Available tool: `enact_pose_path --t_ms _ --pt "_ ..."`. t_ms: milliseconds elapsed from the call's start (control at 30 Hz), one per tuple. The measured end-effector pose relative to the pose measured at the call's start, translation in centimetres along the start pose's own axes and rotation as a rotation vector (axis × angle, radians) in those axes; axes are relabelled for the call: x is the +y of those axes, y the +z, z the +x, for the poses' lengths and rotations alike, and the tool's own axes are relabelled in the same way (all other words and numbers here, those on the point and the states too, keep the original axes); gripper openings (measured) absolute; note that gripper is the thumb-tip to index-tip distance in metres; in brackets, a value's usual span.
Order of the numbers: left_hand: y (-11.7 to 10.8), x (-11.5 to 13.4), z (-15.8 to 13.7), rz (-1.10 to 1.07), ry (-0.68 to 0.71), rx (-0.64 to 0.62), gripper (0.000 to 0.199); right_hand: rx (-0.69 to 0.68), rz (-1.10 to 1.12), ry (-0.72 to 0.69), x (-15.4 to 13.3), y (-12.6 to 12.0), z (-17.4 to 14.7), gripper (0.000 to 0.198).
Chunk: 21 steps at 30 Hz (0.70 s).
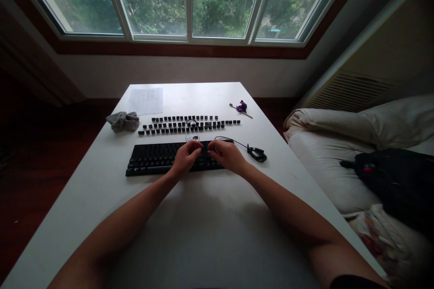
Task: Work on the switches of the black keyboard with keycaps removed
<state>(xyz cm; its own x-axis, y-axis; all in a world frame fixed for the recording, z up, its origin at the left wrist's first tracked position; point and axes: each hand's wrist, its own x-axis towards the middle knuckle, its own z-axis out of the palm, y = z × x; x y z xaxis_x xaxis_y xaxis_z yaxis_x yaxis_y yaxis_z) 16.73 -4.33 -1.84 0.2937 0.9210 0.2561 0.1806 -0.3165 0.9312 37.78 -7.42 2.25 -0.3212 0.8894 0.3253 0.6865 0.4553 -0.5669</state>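
Note:
A black keyboard (149, 158) lies flat on the white table, its left keys showing and part of its right side covered by my hands. My left hand (185, 158) rests over its middle, with thumb and fingertips pinched together. Close beside it, my right hand (228, 153) is curled over the right part of the keyboard, also with fingers pinched. Whatever sits between the fingertips of either hand is too small to make out. Beyond the keyboard, loose black keycaps (179, 130) stand in three rows. Between rows and keyboard lies a small clear round object (192, 137).
A coiled black cable (257, 153) lies to the right of the keyboard. A crumpled grey cloth (123, 122) sits at the left table edge, near a printed sheet (145, 100). At the back right are a toothbrush (248, 115) and a crumpled purple item (242, 106).

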Motion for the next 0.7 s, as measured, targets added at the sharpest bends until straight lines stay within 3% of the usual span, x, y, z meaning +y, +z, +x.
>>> enact_pose_path --t_ms 200,700 --pt "0.1 -0.1 0.3 -0.078 -0.038 -0.033 0.016 0.029 -0.141 -0.084 -0.1 1.5 -0.6 0.026" --pt "0.2 -0.3 0.2 0.013 -0.048 -0.084 0.017 0.109 -0.198 -0.155 0.4 2.5 -1.0 0.017"
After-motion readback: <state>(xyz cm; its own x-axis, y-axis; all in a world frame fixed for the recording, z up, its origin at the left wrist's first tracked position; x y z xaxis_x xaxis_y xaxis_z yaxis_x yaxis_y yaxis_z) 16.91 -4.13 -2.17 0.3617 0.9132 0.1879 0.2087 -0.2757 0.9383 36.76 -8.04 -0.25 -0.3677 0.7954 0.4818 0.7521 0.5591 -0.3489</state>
